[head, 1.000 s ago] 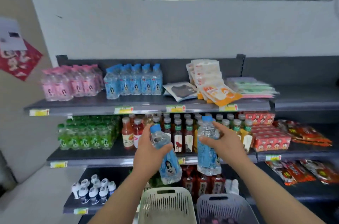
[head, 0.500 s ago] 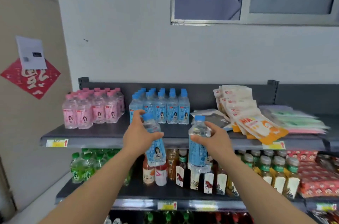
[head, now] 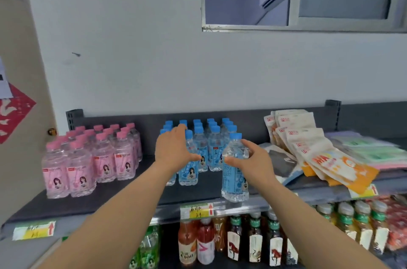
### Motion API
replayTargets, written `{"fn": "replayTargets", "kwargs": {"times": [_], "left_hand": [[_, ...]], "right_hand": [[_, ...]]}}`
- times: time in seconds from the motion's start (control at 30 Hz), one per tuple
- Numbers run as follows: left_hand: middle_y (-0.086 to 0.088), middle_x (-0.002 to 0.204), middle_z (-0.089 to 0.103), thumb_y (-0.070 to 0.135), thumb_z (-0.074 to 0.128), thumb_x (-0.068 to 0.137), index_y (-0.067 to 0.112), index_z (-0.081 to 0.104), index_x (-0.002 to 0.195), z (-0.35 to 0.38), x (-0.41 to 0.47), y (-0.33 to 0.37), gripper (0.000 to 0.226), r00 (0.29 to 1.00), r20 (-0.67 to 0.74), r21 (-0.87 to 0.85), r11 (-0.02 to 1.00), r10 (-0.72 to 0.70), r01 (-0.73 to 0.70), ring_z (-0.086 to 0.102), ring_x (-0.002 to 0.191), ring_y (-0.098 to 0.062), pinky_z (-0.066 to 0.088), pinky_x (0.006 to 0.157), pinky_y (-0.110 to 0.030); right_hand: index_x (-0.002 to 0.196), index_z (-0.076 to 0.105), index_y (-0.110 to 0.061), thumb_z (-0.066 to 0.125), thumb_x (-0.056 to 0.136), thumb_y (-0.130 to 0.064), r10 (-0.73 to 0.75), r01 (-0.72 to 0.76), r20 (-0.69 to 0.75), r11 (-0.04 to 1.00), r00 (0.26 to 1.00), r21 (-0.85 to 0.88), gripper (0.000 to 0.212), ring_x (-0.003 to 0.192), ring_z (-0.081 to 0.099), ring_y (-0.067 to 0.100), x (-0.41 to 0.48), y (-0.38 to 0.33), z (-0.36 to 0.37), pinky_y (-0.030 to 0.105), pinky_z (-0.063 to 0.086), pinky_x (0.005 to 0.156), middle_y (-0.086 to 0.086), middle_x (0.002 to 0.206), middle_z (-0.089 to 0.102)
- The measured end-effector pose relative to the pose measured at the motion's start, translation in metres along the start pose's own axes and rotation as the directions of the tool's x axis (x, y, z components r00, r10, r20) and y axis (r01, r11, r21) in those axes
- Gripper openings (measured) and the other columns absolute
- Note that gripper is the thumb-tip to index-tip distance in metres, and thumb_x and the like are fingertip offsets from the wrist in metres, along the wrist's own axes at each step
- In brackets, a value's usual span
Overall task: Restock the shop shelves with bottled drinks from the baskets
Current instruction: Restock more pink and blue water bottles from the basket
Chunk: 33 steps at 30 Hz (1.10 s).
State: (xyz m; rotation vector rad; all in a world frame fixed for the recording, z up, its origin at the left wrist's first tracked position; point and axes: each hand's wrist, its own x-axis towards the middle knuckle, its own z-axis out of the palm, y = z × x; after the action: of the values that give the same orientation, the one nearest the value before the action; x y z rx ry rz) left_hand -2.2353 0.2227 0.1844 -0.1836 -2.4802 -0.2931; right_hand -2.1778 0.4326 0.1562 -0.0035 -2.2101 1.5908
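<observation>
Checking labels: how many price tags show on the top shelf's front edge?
3 price tags: one at the left end, one in the middle, one at the right under the snack packs. Others may sit beyond the frame.

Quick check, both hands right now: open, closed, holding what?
Left hand: closed around a blue-capped bottle standing on the top shelf.
Right hand: gripping another blue-capped bottle at the shelf's front edge.

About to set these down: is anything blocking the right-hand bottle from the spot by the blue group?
Nothing visible does. The right hand holds its bottle at the shelf's front edge, and the shelf behind it, up to the blue group, looks bare. The grey packets lie to its right.
</observation>
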Motion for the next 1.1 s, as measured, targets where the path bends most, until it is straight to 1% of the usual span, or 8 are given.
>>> {"fn": "replayTargets", "kwargs": {"times": [0.17,0.33,0.5,0.7,0.83,0.97,1.03,1.1], "left_hand": [[0.008,0.1,0.059,0.085,0.061,0.052,0.023,0.049,0.117,0.032,0.021,-0.017,0.091,0.997,-0.004,0.172,0.982,0.075,-0.073,0.049,0.111,-0.02,0.019,0.111,-0.046],[0.007,0.09,0.061,0.09,0.055,0.051,0.019,0.05,0.113,0.045,0.034,-0.024,0.094,0.998,0.03,0.24,0.969,0.054,-0.059,0.05,0.113,-0.021,0.006,0.114,-0.052],[0.006,0.076,0.053,0.089,0.055,0.052,0.017,0.052,0.094,0.045,0.043,-0.023,0.084,0.996,0.073,0.322,0.944,0.057,-0.077,0.05,0.111,-0.023,0.004,0.114,-0.057],[0.003,0.087,0.059,0.086,0.059,0.054,0.016,0.051,0.1,0.043,0.042,-0.022,0.084,0.994,0.097,0.337,0.939,0.041,-0.072,0.048,0.116,-0.025,0.005,0.112,-0.061],[0.001,0.095,0.061,0.086,0.055,0.058,0.015,0.051,0.11,0.042,0.037,-0.023,0.088,0.996,0.083,0.356,0.933,0.033,-0.061,0.047,0.117,-0.026,0.005,0.112,-0.062],[-0.003,0.132,0.052,0.078,0.055,0.07,0.015,0.034,0.141,0.034,0.028,-0.026,0.096,0.998,0.051,0.134,0.99,-0.045,0.038,0.038,0.131,-0.026,0.005,0.115,-0.054],[-0.002,0.132,0.054,0.062,0.063,0.078,0.017,0.041,0.139,0.024,0.019,-0.031,0.079,0.992,-0.039,-0.201,0.973,-0.122,0.112,0.044,0.126,-0.025,0.026,0.112,-0.048],[0.004,0.123,0.058,0.046,0.067,0.083,0.02,0.047,0.133,0.014,0.003,-0.038,0.06,0.972,-0.068,-0.523,0.838,-0.223,0.155,0.049,0.119,-0.02,0.04,0.102,-0.04]], "right_hand": [[0.136,0.048,-0.025,0.085,0.066,-0.032,0.005,-0.006,-0.029,1.0,1.0,-0.023,0.079,0.104,0.062,0.016,0.013,0.007,0.007,0.039,0.056,0.086,-0.001,0.124,0.062],[0.137,0.048,-0.025,0.085,0.065,-0.034,0.022,-0.024,-0.039,0.999,0.999,-0.045,0.082,0.113,0.059,0.02,0.022,0.016,0.012,0.045,0.053,0.092,0.0,0.127,0.061],[0.138,0.046,-0.024,0.086,0.065,-0.031,0.031,-0.033,-0.04,0.999,0.999,-0.034,0.083,0.111,0.06,0.02,0.028,0.022,0.014,0.044,0.054,0.09,0.002,0.128,0.06],[0.137,0.047,-0.023,0.086,0.065,-0.029,0.018,-0.02,-0.051,0.999,0.999,-0.033,0.082,0.095,0.065,0.012,0.029,0.023,0.013,0.02,0.053,0.065,-0.002,0.119,0.064],[0.136,0.048,-0.024,0.086,0.065,-0.028,0.02,-0.021,-0.044,0.999,0.999,-0.025,0.081,0.092,0.065,0.01,0.029,0.022,0.014,0.024,0.055,0.068,-0.003,0.114,0.065],[0.134,0.05,-0.025,0.086,0.065,-0.03,0.005,-0.007,-0.036,0.999,0.999,-0.048,0.078,0.096,0.065,0.013,0.031,0.015,0.018,0.031,0.057,0.074,-0.002,0.117,0.064],[0.133,0.05,-0.024,0.086,0.065,-0.03,-0.014,0.012,-0.034,0.998,0.999,-0.063,0.077,0.099,0.064,0.015,0.035,0.009,0.021,0.037,0.058,0.08,-0.001,0.119,0.063],[0.132,0.049,-0.024,0.085,0.066,-0.029,-0.039,0.035,-0.04,0.996,0.998,-0.078,0.075,0.101,0.062,0.016,0.039,0.002,0.028,0.037,0.057,0.081,0.0,0.122,0.061]]}}
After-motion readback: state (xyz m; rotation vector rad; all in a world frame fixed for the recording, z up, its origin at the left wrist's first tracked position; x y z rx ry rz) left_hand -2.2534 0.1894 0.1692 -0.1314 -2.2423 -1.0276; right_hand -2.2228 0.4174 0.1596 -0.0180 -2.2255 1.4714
